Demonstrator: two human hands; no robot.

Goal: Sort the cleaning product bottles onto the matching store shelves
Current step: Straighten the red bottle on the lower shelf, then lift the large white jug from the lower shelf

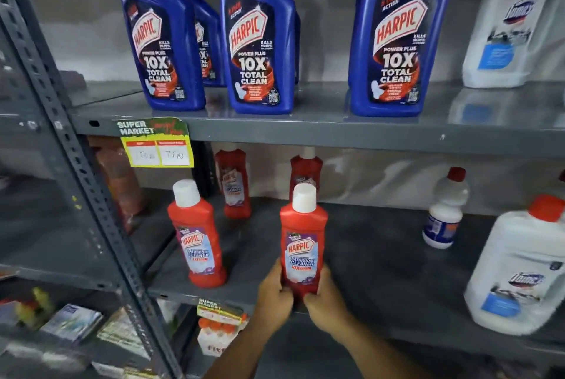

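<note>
A red Harpic bathroom cleaner bottle [302, 244] with a white cap stands upright at the front edge of the middle shelf [382, 259]. My left hand [272, 296] and my right hand [325, 297] both clasp its base. Another red bottle [197, 235] stands to its left, and two more red ones [234, 183] stand further back. Several blue Harpic bottles [260, 36] line the upper shelf [336, 131].
White Domex jugs sit at the right end of the upper shelf [513, 27] and the middle shelf [516, 268]. A small white bottle with a red cap [444, 210] stands between. A grey perforated upright [76, 164] frames the left. Yellow price tag [157, 146] hangs from the upper shelf edge.
</note>
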